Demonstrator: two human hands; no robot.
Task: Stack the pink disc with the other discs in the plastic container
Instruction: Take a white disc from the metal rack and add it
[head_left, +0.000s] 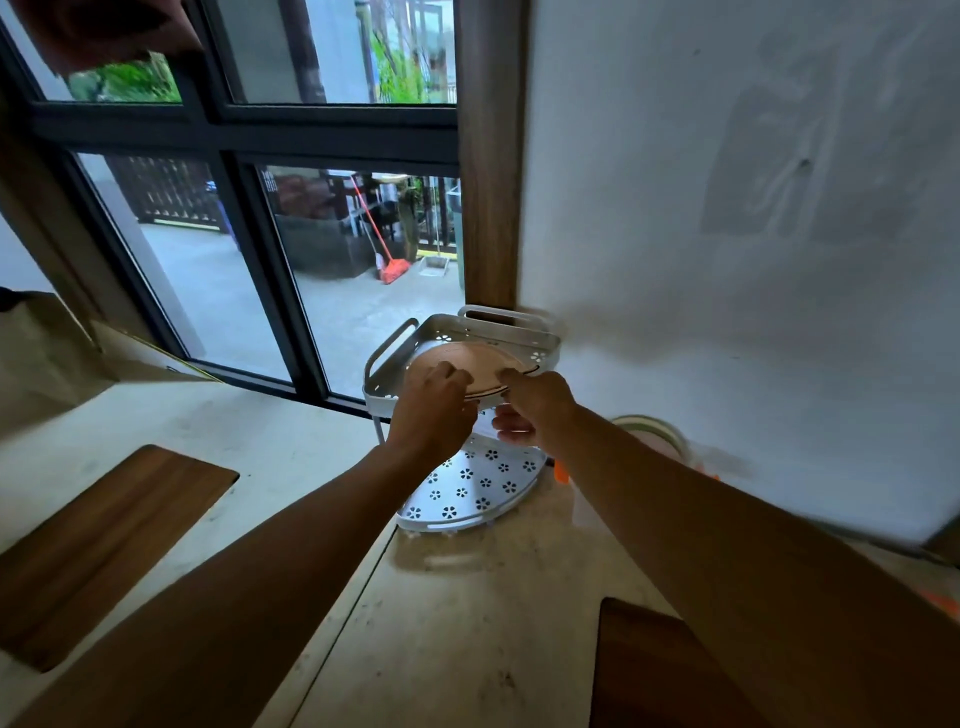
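A pink disc (470, 366) lies flat over the upper tier of a white two-tier plastic corner rack (395, 353) in the counter's corner. My left hand (434, 410) grips the disc's near left edge, thumb and fingers curled over it. My right hand (530, 402) holds the near right edge, with fingers reaching under the tier. A dark rim line shows beneath the pink disc, so it seems to rest on other discs; how many I cannot tell. The lower tier (467, 488), perforated with flower holes, shows nothing on it.
The rack stands against a white wall (727, 260) and a dark-framed window (249, 249). A stack of bowls or lids (654, 434) sits to its right by the wall. Wooden boards lie at front left (104, 545) and front right (665, 670) on the pale stone counter (457, 623).
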